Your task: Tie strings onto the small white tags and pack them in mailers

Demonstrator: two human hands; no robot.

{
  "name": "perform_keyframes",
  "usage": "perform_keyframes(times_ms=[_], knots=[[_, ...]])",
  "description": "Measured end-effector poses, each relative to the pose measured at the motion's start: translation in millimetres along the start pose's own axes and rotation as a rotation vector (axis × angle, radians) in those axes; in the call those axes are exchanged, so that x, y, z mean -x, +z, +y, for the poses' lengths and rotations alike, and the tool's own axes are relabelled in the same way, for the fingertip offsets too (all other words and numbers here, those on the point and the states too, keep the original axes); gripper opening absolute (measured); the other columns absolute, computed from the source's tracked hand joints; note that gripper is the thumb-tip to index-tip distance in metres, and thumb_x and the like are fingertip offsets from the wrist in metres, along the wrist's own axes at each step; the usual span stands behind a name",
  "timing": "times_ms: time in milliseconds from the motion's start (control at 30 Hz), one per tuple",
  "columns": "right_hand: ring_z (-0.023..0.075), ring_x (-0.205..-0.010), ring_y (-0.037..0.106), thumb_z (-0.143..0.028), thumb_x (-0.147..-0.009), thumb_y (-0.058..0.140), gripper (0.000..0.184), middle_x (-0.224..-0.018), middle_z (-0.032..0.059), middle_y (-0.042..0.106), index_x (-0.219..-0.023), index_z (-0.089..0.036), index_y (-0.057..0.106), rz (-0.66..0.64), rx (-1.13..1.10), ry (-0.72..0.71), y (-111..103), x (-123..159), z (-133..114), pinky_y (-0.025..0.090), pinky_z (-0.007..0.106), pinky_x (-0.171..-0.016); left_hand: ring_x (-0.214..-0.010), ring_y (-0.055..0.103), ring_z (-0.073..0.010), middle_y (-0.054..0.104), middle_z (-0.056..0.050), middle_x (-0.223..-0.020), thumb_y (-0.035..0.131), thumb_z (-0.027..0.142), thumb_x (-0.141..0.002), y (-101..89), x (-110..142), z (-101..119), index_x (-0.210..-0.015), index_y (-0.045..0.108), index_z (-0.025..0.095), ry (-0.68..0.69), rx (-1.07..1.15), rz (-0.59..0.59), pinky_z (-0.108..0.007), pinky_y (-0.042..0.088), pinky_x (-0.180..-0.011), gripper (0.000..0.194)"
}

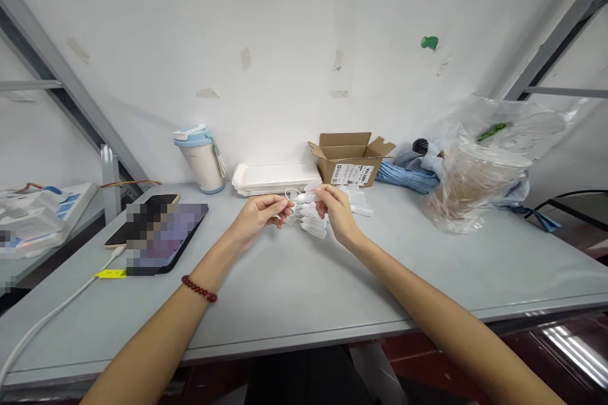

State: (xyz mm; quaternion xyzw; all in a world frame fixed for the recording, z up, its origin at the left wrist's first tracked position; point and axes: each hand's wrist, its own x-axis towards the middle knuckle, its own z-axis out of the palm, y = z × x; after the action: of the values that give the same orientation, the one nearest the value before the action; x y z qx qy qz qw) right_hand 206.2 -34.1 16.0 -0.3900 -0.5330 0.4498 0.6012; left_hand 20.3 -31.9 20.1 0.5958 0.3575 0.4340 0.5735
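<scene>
The fingers (pixel 278 207) partly hid the white piece (pixel 306 197) pinched among them, so its shape, perhaps a small bottle, was uncertain. Pixel blocks masked two screens (pixel 171 239) near the left edge of the bench (pixel 285 291), where a cable (pixel 61 305) ran out of view. By the back edge, the label (pixel 351 175) was too small to read.

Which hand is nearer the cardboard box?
Right. The right hand is in front of the cardboard box; the left hand is farther off, to its left.
</scene>
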Motion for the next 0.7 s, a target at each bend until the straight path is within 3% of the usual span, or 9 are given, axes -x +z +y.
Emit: perform_keyframes(times_ms=[700], knots=[[0.0064, -0.043, 0.035, -0.038, -0.072, 0.056, 0.022, -0.05, -0.0065, 0.04, -0.063, -0.019, 0.051, 0.003, -0.057, 0.017, -0.8, -1.5, 1.3, 0.027, 0.022, -0.044, -0.062, 0.054, -0.0098, 0.061, -0.002, -0.074, 0.068, 0.038, -0.077, 3.3, 1.3, 1.9, -0.081, 0.072, 0.016, 0.001, 0.006, -0.004, -0.024, 0.044, -0.057, 0.023]])
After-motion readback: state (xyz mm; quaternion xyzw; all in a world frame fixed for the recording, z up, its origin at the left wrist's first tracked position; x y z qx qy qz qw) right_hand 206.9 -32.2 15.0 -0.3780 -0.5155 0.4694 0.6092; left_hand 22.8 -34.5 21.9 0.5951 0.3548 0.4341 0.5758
